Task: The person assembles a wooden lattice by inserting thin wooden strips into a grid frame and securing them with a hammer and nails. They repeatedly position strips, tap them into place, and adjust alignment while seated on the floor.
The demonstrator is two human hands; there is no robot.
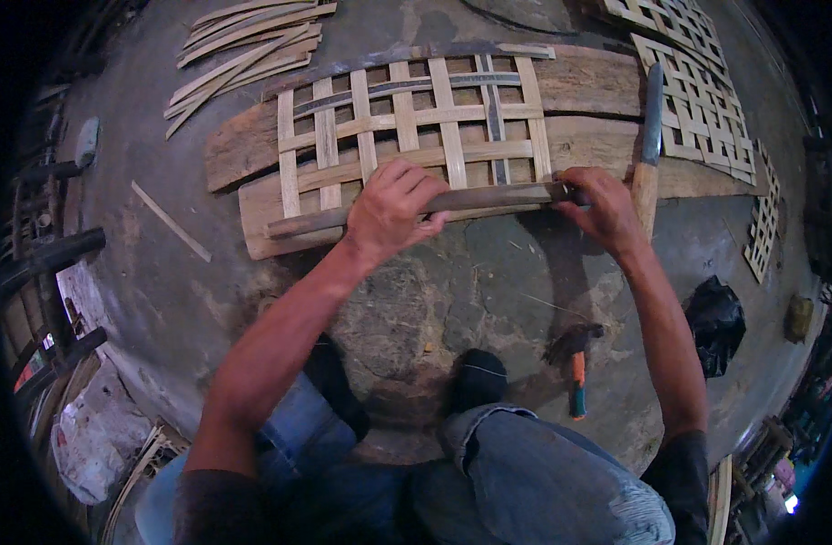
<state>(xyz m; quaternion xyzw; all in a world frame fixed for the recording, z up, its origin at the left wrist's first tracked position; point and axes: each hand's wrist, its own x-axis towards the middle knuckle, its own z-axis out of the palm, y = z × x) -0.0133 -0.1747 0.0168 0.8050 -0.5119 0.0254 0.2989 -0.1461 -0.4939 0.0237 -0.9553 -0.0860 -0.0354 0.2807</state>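
A woven lattice of pale bamboo slats (403, 119), with a few dark strips in it, lies across rough wooden planks (597, 145). Along its near edge runs a brown bamboo bar (499, 197). My left hand (390, 209) is wrapped round this bar left of its middle, fingers curled over it. At the bar's right end my right hand (605, 205) has thumb and fingers closed on the tip, beside the lattice's corner. Just right of that hand lies a long knife (652, 123), its dark blade pointing away and its wooden handle toward me.
A hammer (578, 372) with an orange and green handle lies on the floor near my right foot. Loose bamboo strips (248, 54) are piled at the far left. More woven panels (702, 113) lie at the far right. A black plastic bag (715, 322) sits beyond my right forearm.
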